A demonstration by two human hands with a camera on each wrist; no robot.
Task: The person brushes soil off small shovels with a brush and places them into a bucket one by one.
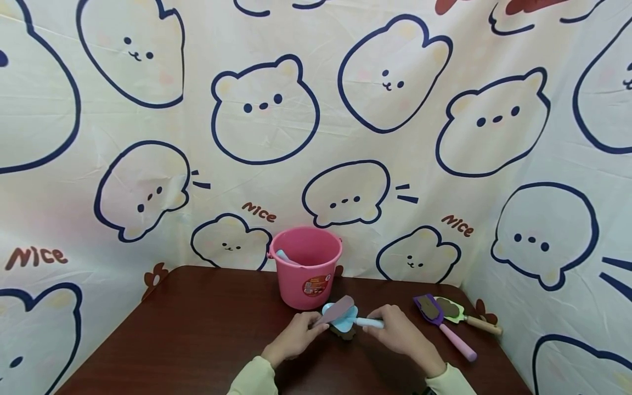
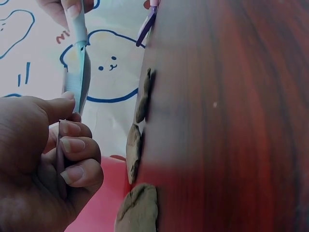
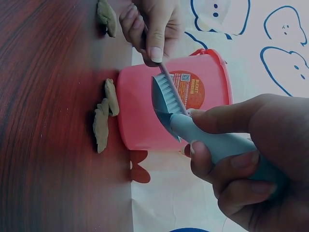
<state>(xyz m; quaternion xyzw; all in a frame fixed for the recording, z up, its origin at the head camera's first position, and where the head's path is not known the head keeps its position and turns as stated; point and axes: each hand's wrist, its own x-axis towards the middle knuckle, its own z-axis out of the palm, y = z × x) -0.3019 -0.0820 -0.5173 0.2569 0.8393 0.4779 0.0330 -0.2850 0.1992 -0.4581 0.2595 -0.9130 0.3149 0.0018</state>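
Note:
My left hand (image 1: 296,336) grips a flat mauve spatula (image 1: 338,310), its fingers curled round the narrow end. In my right hand (image 1: 397,329) is the pale blue handle of a toy shovel (image 1: 346,323), with a light blue, flower-shaped head. The spatula's blade lies across that head, and in the right wrist view its edge runs along a row of ridges on the shovel. Below the two tools, several flat lumps of grey-brown clay (image 2: 137,212) lie on the table; the shovel head partly hides them in the head view.
A pink bucket (image 1: 291,285) stands just behind the hands, a light blue piece (image 1: 283,255) showing inside. To the right lie a purple shovel (image 1: 437,319) and a green one (image 1: 459,317) with a wooden handle (image 1: 484,325), both bearing clay. Printed cloth (image 1: 266,131) hangs behind the dark table (image 1: 197,329).

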